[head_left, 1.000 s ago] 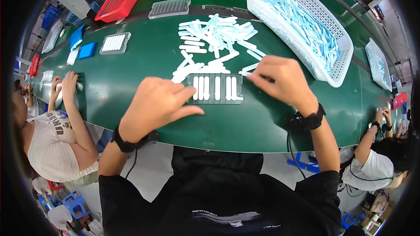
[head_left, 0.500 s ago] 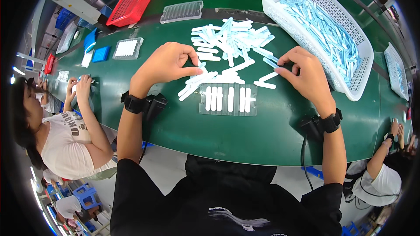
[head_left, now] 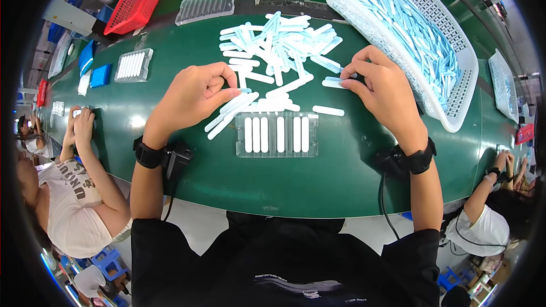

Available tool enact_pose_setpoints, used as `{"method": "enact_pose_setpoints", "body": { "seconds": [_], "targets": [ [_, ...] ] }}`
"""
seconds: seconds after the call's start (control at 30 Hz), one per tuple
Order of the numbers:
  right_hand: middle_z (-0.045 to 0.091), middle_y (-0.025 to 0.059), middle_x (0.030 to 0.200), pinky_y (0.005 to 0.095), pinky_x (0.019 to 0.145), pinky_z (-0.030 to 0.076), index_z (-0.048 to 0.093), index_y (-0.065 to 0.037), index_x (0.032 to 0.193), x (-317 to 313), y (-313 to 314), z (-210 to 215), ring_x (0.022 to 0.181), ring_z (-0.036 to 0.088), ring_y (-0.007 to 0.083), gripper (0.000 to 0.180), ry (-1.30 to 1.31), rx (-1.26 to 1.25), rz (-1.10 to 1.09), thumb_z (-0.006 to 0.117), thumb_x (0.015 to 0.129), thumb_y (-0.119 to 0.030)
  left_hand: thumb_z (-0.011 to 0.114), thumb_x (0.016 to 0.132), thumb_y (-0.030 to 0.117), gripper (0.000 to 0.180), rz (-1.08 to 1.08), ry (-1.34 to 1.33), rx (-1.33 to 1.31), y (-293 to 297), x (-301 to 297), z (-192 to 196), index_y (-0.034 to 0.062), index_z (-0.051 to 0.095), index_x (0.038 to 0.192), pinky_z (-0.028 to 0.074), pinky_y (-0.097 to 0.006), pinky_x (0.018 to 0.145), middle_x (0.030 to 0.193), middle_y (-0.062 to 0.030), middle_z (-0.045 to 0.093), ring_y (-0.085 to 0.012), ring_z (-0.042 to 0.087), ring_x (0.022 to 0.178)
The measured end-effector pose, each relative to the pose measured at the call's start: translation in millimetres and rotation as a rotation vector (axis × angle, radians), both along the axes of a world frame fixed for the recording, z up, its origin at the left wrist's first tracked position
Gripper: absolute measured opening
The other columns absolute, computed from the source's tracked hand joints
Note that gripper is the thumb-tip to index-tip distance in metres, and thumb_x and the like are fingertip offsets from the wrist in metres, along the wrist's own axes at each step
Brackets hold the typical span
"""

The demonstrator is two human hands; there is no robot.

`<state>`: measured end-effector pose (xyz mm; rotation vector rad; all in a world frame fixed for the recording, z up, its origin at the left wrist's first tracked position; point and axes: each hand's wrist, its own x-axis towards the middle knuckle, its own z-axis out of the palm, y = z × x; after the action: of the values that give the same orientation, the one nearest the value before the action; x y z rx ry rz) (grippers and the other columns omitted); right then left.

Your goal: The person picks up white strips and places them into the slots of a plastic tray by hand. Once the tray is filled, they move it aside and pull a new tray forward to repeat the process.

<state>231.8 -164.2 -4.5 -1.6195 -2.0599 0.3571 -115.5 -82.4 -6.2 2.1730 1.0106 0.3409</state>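
My left hand is closed in a pinch at the left of a loose pile of flat, round-ended white and light-blue sticks. A bluish stick end shows at its fingertips. On the right, my right hand pinches the ends of a blue stick and a white stick lying close together, pointing left. Between and nearer to me sits a clear slotted tray holding several white sticks upright in its slots, with gaps around the one near the middle. A single white stick lies behind its right corner.
A white basket full of blue sticks stands at the right. Farther back are an empty clear tray and a red basket. To the left lie a filled tray and blue packs. Co-workers sit at both sides.
The view has shifted, moving the scene left. The white stick that lay apart below my right fingertips is now against the blue one in my right hand. My left hand keeps its pinch.
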Motion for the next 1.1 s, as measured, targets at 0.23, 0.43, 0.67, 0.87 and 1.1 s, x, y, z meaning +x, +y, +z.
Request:
{"method": "enact_pose_setpoints", "body": {
  "seconds": [0.23,0.43,0.67,0.87,1.1],
  "targets": [
    [0.064,0.0091,0.103,0.0462,0.076,0.052,0.070,-0.002,0.089,-13.8,1.3,8.2,0.085,0.067,0.0348,0.010,-0.141,-0.075,-0.019,0.077,0.088,-0.010,0.078,0.092,0.010,0.013,0.077,0.043,-0.042,-3.3,1.4,3.5,0.0039,0.066,0.093,0.022,-0.029,0.053,0.059,0.0037,0.033,-0.0063,0.028,0.057],
    [0.063,0.0115,0.105,0.0451,0.080,0.052,0.070,-0.002,0.092,-12.0,-0.9,14.9,0.090,0.067,0.0354,0.009,-0.112,-0.221,-0.024,0.073,0.090,-0.010,0.078,0.092,0.012,0.014,0.041,-0.032,0.043,-3.5,1.9,-1.0,0.0048,0.066,0.094,0.023,-0.031,0.053,0.057,0.0005,0.033,-0.0103,0.028,0.054],
    [0.064,0.0095,0.098,0.0427,0.071,0.050,0.068,-0.003,0.092,-18.7,-6.5,16.9,0.079,0.064,0.0337,0.008,-0.046,-0.180,-0.087,0.074,0.090,-0.009,0.076,0.095,0.015,0.016,0.071,0.002,0.063,-4.5,2.8,-2.0,0.0047,0.065,0.092,0.025,-0.032,0.053,0.056,0.0002,0.034,-0.0109,0.029,0.054],
    [0.063,0.0087,0.100,0.0444,0.070,0.051,0.068,-0.005,0.092,-22.6,-11.4,8.4,0.077,0.066,0.0340,0.009,-0.137,-0.098,-0.129,0.075,0.091,-0.011,0.076,0.095,0.015,0.016,0.072,0.009,0.045,-4.5,3.5,-3.5,0.0036,0.066,0.093,0.025,-0.032,0.053,0.058,-0.0003,0.032,-0.0117,0.029,0.056],
    [0.062,0.0104,0.100,0.0453,0.069,0.052,0.066,-0.005,0.094,-22.6,-17.7,9.7,0.079,0.067,0.0355,0.007,-0.228,-0.151,-0.098,0.071,0.094,-0.010,0.076,0.094,0.015,0.015,0.077,0.019,0.042,-5.7,3.9,-0.7,0.0038,0.066,0.094,0.024,-0.033,0.053,0.058,-0.0005,0.031,-0.0125,0.028,0.056]
  ]
}}
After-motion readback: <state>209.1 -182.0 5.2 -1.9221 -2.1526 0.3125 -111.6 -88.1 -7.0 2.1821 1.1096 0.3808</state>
